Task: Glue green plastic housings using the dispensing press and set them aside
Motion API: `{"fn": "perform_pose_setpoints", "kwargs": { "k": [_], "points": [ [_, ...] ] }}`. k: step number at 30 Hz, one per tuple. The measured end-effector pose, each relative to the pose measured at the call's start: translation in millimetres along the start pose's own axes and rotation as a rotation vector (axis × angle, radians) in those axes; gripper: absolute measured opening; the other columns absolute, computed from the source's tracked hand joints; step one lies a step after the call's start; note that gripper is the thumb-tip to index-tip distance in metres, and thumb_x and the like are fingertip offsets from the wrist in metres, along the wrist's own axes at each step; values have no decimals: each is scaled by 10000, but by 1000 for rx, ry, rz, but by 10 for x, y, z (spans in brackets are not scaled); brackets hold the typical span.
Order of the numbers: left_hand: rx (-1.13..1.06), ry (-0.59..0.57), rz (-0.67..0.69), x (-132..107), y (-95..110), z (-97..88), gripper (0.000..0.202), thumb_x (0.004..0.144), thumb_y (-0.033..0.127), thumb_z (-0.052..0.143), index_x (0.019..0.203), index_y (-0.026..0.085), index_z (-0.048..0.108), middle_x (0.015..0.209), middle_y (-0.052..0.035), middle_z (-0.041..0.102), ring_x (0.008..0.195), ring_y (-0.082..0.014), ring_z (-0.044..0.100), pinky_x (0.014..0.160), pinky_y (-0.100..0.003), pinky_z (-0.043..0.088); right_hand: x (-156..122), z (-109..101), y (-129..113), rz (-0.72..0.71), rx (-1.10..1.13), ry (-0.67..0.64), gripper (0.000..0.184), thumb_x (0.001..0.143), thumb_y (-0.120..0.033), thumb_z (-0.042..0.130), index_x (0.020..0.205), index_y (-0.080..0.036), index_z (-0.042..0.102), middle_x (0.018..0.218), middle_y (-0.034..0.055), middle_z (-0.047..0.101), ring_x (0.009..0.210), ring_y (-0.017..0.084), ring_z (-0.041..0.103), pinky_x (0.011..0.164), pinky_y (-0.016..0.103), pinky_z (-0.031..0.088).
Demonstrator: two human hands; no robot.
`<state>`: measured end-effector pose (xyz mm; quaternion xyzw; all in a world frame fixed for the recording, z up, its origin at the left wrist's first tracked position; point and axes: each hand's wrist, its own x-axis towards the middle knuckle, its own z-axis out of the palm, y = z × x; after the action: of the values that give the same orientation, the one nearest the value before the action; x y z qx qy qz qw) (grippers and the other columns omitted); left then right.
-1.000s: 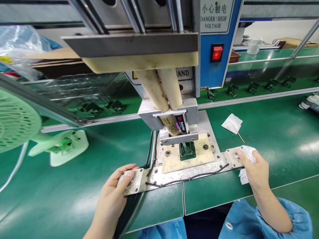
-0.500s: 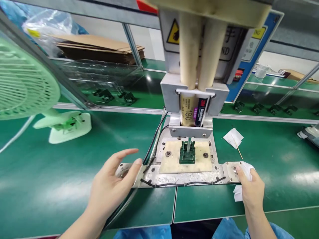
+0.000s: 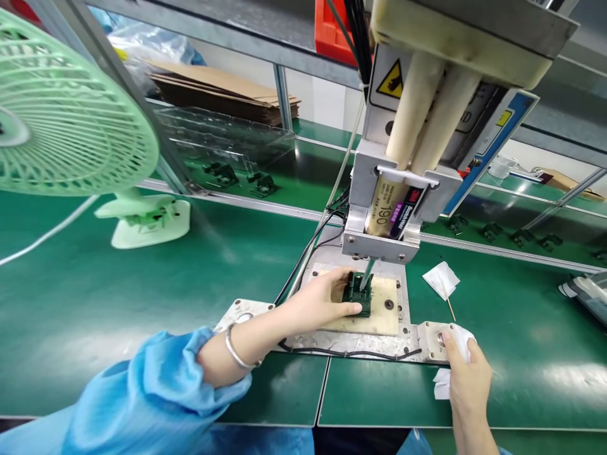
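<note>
My left hand (image 3: 318, 298) reaches over the metal base plate (image 3: 360, 344) and pinches a small dark green part (image 3: 359, 295) that sits on the cream fixture block (image 3: 385, 313). The nozzle of the two-tube adhesive cartridge (image 3: 396, 212) points down onto that part. My right hand (image 3: 465, 373) rests at the plate's right end, closed on a crumpled white wipe (image 3: 462, 338), with the thumb beside a round metal button (image 3: 441, 339). A second round button (image 3: 244, 317) at the plate's left end lies uncovered. A blue sleeve and a silver bracelet show on my left arm.
A green desk fan (image 3: 71, 114) stands at the left. A white wipe with a swab stick (image 3: 442, 281) lies right of the fixture. Several dark green parts (image 3: 493, 230) line the belt behind. Flat cardboard (image 3: 222, 95) and clear trays (image 3: 222, 142) sit at the back left.
My left hand left the left button, swung right across the plate and took hold of the green part under the nozzle. My right hand stayed on the wipe. The view shifted left.
</note>
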<state>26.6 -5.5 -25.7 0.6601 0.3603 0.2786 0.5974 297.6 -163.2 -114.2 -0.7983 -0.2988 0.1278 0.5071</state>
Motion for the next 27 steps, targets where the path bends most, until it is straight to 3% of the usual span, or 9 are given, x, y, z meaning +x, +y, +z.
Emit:
{"fn": "perform_pose_setpoints", "kwargs": {
  "k": [7, 11, 14, 18, 21, 24, 25, 27],
  "points": [
    [-82, -41, -235, -80, 182, -16, 434, 701, 472, 788, 996, 156, 747, 970, -99, 760, 932, -267, 707, 816, -347, 563, -14, -3, -28, 31, 20, -10, 585, 713, -742, 702, 650, -181, 550, 594, -13, 509, 574, 172, 484, 499, 250, 416],
    [-91, -77, -328, -221, 231, 1, 386, 723, 536, 750, 707, 150, 748, 720, -64, 723, 696, -204, 676, 612, -262, 517, -21, -2, 0, 2, 27, 12, 590, 705, -739, 710, 621, -183, 529, 567, -23, 481, 544, 159, 455, 487, 250, 394],
    [-196, -29, -330, -409, 168, 48, 352, 698, 510, 781, 728, 161, 743, 739, -67, 721, 684, -204, 674, 599, -272, 533, -19, -5, -2, -24, 23, 26, 584, 709, -722, 721, 606, -185, 517, 570, -24, 480, 546, 156, 454, 495, 250, 391],
    [-309, 210, -137, -754, 13, 185, 478, 570, 274, 897, 1012, 221, 721, 1026, -86, 735, 998, -261, 691, 737, -287, 596, -6, -17, -57, -23, 8, 56, 568, 722, -701, 727, 605, -200, 486, 566, -32, 465, 544, 153, 439, 493, 254, 374],
    [-300, 171, 61, -1002, -4, 280, 551, 630, 165, 861, 1130, 299, 671, 1092, -62, 707, 946, -230, 704, 723, -285, 615, -87, -41, -78, -108, -77, 172, 580, 770, -656, 719, 573, -228, 381, 537, -40, 389, 508, 147, 381, 467, 266, 326],
    [-132, 125, 318, -1137, 81, 306, 660, 643, 128, 852, 1228, 333, 625, 1112, -56, 680, 950, -219, 692, 811, -299, 608, -360, -103, -89, -389, -232, 428, 559, 811, -529, 751, 570, -245, 334, 522, -28, 368, 470, 149, 344, 458, 293, 300],
    [-68, 109, 401, -1153, 115, 302, 691, 633, 131, 862, 1249, 323, 614, 1112, -62, 674, 992, -231, 679, 858, -310, 598, -487, -135, -114, -524, -249, 440, 485, 825, -456, 761, 594, -237, 396, 551, -6, 433, 482, 163, 390, 467, 303, 326],
    [11, 67, 525, -1150, 171, 288, 733, 621, 143, 880, 1278, 294, 594, 1117, -74, 667, 1060, -249, 652, 934, -338, 572, -750, -205, -233, -801, -195, 255, 205, 850, -286, 744, 769, -197, 579, 720, 58, 588, 580, 211, 530, 518, 325, 418]
  ]
}}
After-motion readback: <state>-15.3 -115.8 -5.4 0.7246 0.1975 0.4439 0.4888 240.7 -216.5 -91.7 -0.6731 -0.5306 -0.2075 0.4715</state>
